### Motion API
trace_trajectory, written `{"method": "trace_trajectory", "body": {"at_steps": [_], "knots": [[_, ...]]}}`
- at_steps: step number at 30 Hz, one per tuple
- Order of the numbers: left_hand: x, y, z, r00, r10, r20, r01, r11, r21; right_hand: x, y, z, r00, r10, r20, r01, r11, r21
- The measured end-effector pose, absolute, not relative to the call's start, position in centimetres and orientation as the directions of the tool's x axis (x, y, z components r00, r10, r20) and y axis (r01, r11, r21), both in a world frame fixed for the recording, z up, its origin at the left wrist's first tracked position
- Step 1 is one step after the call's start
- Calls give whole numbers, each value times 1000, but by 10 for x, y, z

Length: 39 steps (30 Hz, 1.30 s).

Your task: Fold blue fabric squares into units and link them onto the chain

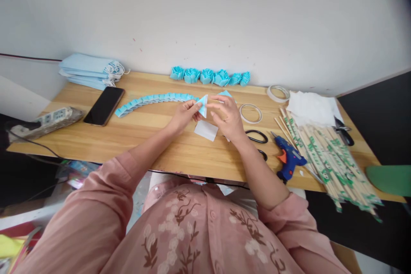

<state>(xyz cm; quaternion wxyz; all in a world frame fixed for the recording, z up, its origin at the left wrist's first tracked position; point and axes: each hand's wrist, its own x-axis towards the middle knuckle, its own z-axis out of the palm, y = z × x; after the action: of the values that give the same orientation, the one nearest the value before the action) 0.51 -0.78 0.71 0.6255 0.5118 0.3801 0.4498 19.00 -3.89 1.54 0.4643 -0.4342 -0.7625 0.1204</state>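
Between its thumb and fingers, my left hand [186, 113] pinches a small blue-and-white folded triangle [203, 107]. My right hand [227, 115] is just to the right of the triangle, fingers spread and apart from one another. A white square piece [206, 130] lies on the table below the hands. Behind my right hand a blue piece [227, 93] is partly hidden. A curved row of overlapping folded blue pieces [154, 99] stretches left from my left hand. Black-handled scissors [257, 136] lie beside my right wrist, their blades hidden.
Blue flowers [207, 76] line the wall. At left are a mask stack [86, 68], a phone [104, 105] and a power strip [48, 122]. To the right lie tape rolls [269, 93], a blue glue gun [290, 158], wrapped chopsticks [334, 158] and white sheets [311, 109].
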Motion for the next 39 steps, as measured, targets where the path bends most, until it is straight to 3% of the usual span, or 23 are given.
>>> {"method": "trace_trajectory", "body": {"at_steps": [3,7,18,24,39], "knots": [[6,-8,8,301,953,-40,-188,100,977,188,-36,10,-255,746,615,604,620,-501],[7,-10,9,307,950,-62,-178,122,977,188,-34,4,-269,745,611,607,624,-492],[9,-13,8,293,955,39,-133,0,991,187,-37,4,-144,841,522,516,514,-685],[9,-15,7,293,953,81,-124,-46,991,185,-36,-3,-56,914,402,313,398,-862],[10,-15,5,311,948,68,-119,-32,992,181,-39,6,-24,957,289,268,285,-920]]}}
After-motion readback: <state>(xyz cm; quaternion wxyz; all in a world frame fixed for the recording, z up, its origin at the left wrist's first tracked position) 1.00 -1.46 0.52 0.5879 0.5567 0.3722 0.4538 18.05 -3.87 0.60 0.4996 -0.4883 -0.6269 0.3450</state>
